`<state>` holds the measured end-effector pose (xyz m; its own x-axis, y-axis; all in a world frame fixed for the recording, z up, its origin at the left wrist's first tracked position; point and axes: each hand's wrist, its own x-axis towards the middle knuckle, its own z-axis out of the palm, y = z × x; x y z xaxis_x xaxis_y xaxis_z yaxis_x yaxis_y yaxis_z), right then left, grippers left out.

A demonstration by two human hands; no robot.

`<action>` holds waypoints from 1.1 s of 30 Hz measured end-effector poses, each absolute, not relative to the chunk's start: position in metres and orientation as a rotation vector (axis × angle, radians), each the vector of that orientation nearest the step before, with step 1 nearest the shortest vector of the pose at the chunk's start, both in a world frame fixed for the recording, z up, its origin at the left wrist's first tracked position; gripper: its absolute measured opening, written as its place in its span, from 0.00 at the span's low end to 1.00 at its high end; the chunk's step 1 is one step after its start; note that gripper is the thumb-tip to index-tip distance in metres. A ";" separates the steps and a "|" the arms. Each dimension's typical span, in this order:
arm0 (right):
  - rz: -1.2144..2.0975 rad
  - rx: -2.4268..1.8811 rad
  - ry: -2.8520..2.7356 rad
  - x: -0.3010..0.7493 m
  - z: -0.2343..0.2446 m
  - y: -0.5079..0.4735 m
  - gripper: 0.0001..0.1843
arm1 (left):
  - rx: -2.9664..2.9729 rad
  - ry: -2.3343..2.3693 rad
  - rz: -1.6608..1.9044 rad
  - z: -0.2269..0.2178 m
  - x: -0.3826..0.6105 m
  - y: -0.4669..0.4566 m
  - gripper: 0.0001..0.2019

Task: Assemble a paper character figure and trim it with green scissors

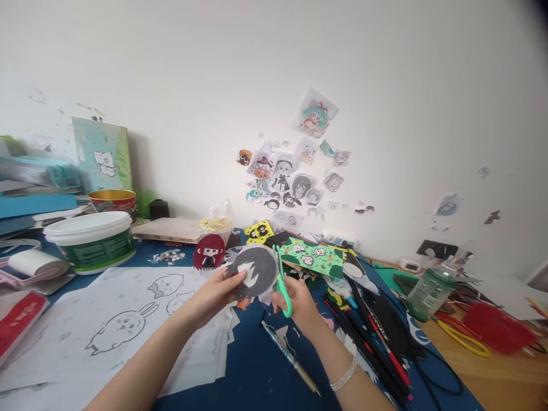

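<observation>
Left hand [213, 295] pinches the grey paper cutout [252, 272] above the blue mat [252, 365]. Right hand [298, 301] grips green scissors [281, 281] at its edge. Risk: thumb near blades; slack paper may tear.

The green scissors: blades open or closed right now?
Slightly open. The green scissors, held in the right hand, show blades parted at the edge of the grey paper cutout that the left hand holds.
</observation>
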<state>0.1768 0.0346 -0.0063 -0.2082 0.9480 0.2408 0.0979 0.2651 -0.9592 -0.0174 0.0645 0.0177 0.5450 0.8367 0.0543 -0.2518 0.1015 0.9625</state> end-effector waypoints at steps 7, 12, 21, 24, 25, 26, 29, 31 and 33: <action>1.073 -0.925 -1.614 0.178 -0.008 0.034 0.18 | 1.249 0.528 0.840 0.013 -0.022 0.065 0.13; 1.055 -0.907 -1.626 0.177 -0.007 0.030 0.16 | 1.221 0.528 0.821 0.010 -0.024 0.068 0.19; 1.030 -0.903 -1.658 0.176 -0.006 0.028 0.20 | 1.175 0.484 0.831 0.018 -0.022 0.062 0.19; 1.001 -0.923 -1.661 0.176 -0.005 0.028 0.21 | 1.166 0.467 0.840 0.017 -0.022 0.063 0.18; 0.999 -0.926 -1.663 0.175 -0.005 0.028 0.21 | 1.162 0.460 0.840 0.016 -0.023 0.063 0.18; 1.001 -0.929 -1.664 0.175 -0.005 0.028 0.21 | 1.159 0.454 0.839 0.015 -0.023 0.064 0.17; 1.009 -0.926 -1.656 0.175 -0.004 0.027 0.18 | 1.158 0.447 0.834 0.013 -0.024 0.065 0.17; 1.010 -0.918 -1.653 0.175 -0.004 0.026 0.16 | 1.150 0.448 0.834 0.013 -0.024 0.066 0.17; 1.003 -0.918 -1.654 0.176 -0.004 0.026 0.14 | 1.137 0.449 0.836 0.013 -0.024 0.066 0.17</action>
<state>0.1755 0.0257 -0.0042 -0.2567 0.9043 0.3411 0.1154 0.3791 -0.9181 -0.0236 0.0656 0.0132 0.6263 0.7741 0.0925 -0.3501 0.1732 0.9206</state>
